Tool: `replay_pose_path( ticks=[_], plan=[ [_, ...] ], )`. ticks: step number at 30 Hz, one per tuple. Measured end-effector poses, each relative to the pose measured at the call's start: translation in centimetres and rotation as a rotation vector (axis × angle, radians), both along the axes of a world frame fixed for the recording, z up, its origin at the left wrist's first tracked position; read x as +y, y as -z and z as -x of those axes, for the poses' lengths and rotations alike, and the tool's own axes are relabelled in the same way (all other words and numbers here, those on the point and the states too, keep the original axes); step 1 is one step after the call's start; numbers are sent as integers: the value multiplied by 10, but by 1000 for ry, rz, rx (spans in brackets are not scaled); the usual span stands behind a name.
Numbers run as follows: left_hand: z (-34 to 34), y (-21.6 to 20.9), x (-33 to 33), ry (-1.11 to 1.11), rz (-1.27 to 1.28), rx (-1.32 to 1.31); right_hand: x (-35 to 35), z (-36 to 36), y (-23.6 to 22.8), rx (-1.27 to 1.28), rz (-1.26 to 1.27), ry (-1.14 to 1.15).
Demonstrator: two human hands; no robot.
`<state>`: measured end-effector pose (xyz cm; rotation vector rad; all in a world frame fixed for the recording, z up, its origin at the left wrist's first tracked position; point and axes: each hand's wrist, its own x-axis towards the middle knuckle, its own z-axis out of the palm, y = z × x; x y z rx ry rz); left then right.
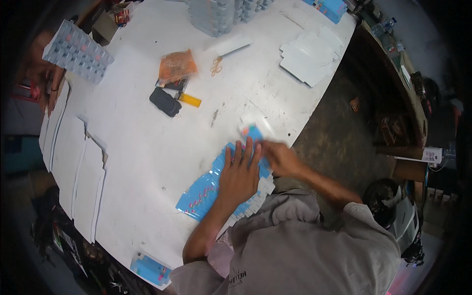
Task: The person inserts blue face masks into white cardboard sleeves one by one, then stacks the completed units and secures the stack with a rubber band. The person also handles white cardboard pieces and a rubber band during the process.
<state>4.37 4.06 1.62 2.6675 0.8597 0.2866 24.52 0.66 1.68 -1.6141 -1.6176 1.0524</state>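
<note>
The step in hand seems to be the handling of flat printed card, with one hand steadying it and the other working at its far end. The blue printed card blanks [196, 195] lie overlapped in a fan on the white counter [135, 162], right in front of the person, and serve as the landmark here. The left hand [240, 172] lies palm down across the middle of the fan, its fingers spread straight and gripping nothing. The right hand [281, 157] is at the fan's far right end, fingers curled beside a small blue and orange card piece [252, 132]; both are blurred, so one cannot tell whether the fingers pinch it or only brush it. Beyond the fan and to its left, well apart from it, are a black case [165, 102], a yellow lighter [191, 100] beside it and an orange packet [178, 65]. Farther beyond the fan, to its right, rests a pile of pale card blanks [310, 58], while another blue blank [151, 269] lies nearer than the fan, to its left. The next move appears to call for light, level pressure from the left hand, so that the overlapped blanks do not slide, and a fingertip hold by the right hand on one card alone; slick surfaces could let neighbouring blanks drag along.
</note>
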Motion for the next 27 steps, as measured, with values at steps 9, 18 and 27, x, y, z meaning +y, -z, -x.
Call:
replay_pose_path(
  ticks=[9, 18, 27],
  plan=[
    [-1, 0, 4, -62, 176, -114, 12, -8, 6, -481, -180, 129],
    [-1, 3, 4, -64, 139, -96, 33, -34, 16, -754, -393, 196],
    [-3, -3, 0, 31, 17, 93, -1, 13, -24, 49, 100, 125]
  ],
)
